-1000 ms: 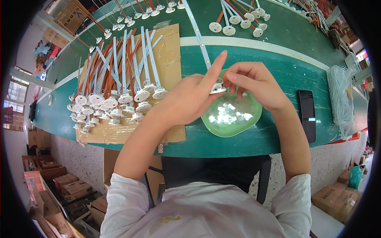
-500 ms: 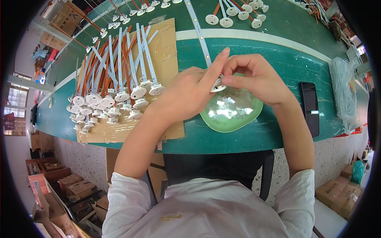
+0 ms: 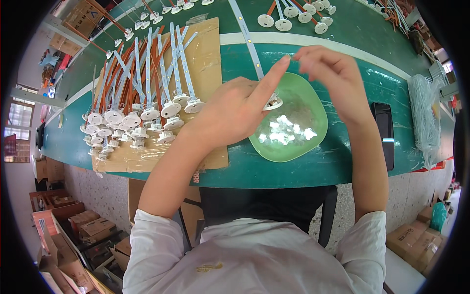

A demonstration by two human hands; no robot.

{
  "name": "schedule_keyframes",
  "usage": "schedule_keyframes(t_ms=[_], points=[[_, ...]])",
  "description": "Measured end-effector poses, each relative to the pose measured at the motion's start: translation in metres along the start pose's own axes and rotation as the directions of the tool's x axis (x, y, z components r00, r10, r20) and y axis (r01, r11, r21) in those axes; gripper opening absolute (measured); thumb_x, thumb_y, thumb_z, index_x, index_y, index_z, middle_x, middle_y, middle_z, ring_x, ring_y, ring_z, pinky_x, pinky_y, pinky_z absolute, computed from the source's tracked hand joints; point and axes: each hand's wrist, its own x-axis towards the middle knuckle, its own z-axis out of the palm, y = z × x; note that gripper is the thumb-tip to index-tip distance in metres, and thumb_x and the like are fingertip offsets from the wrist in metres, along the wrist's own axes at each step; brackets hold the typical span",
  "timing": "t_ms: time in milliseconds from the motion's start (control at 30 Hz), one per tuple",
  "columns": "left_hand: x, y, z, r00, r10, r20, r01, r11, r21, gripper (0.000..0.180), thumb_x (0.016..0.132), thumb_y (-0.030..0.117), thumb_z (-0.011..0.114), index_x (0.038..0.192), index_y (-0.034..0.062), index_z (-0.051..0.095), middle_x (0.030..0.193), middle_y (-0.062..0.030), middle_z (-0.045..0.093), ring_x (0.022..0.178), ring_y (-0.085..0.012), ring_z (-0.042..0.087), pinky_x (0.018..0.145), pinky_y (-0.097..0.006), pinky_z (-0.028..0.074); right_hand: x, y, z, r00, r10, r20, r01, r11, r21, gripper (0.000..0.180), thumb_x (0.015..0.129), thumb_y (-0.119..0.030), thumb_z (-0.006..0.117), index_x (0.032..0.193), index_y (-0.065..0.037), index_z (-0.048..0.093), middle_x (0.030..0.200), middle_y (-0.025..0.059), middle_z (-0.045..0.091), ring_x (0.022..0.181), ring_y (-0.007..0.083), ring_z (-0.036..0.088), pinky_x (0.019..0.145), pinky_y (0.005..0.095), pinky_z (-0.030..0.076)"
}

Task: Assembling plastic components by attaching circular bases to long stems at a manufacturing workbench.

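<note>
Now that your hands have risen off the bowl (image 3: 293, 142), your left hand (image 3: 235, 115) pinches the strip (image 3: 250, 49) (right hand (image 3: 338, 81) pinching beside it).

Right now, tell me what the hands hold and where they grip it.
The left hand pinches a white strip near its round base, over the green bowl. Whether the right hand grips it cannot be told.

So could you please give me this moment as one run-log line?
left hand: holds LED strip | right hand: pinches strip end | below: green bowl | left: finished strips on cardboard
</note>
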Motion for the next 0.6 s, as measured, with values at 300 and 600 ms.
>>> schedule_keyframes(t_ms=[300,600], points=[[0.001,-0.001,0.003,0.999,0.041,0.010,-0.041,0.999,0.017,0.093,0.075,-0.003,0.069,0.158,0.0024,0.026,0.080,-0.0167,0.065,0.073,-0.0380,0.062,0.070,-0.046,0.050,-0.004,0.002,0.009,0.919,0.116,0.378,-0.075,0.990,-0.121,0.007,0.088,-0.003,0.072,0.090,0.002,0.067,0.103,0.0043,0.062,0.097,0.0131,0.061,0.084,0.0281,0.050],[0.001,-0.001,0.004,1.000,0.027,-0.015,-0.026,0.999,0.027,0.092,0.077,0.001,0.069,0.158,0.0026,0.026,0.075,-0.0164,0.064,0.068,-0.0385,0.061,0.067,-0.047,0.049,0.000,0.006,0.001,0.951,0.065,0.303,-0.075,0.997,0.021,0.006,0.094,-0.008,0.068,0.092,-0.003,0.066,0.100,0.0015,0.064,0.090,0.0105,0.058,0.083,0.0264,0.047]])
